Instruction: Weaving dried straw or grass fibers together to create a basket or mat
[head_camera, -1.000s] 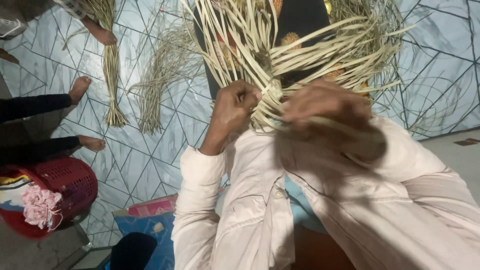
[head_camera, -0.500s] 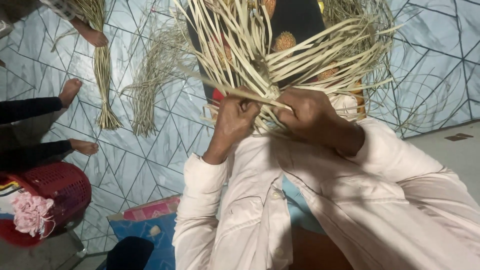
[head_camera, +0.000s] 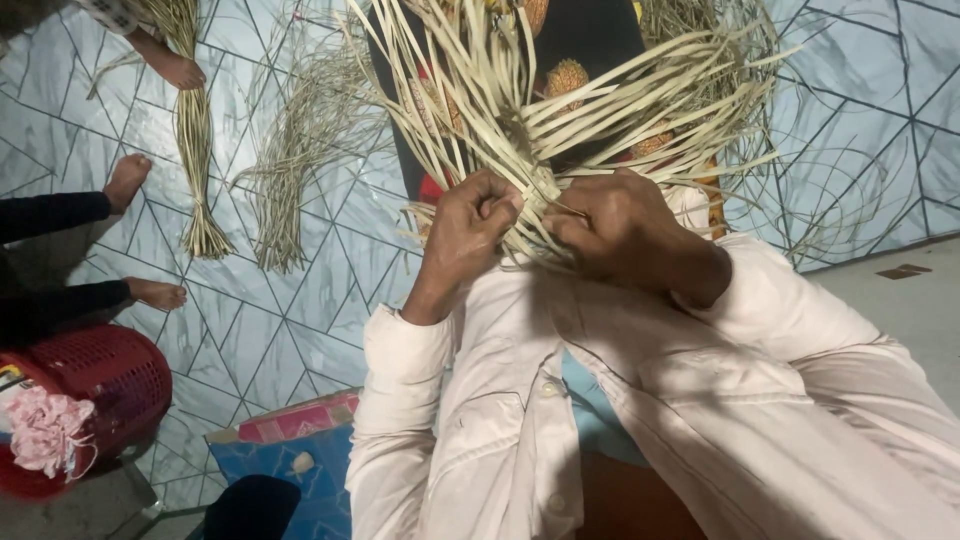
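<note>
Weaving pale straw strips (head_camera: 560, 120) at chest height: left hand (head_camera: 470, 225) is pinching closed on a strand, right hand (head_camera: 620, 225) is clamping the woven knot (head_camera: 535, 215). Only a small centre is looking woven; long loose ends are fanning out unworked.

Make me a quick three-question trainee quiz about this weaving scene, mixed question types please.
1. True or false: both the left hand and right hand grip the woven palm strips.
2. What colour is the plastic basket? A red, B green, C white.
3. What lies on the tiled floor left of the hands?

Key: 1 true. 2 A. 3 Two tied bundles of dried strips, with a looser heap beside them.
</note>
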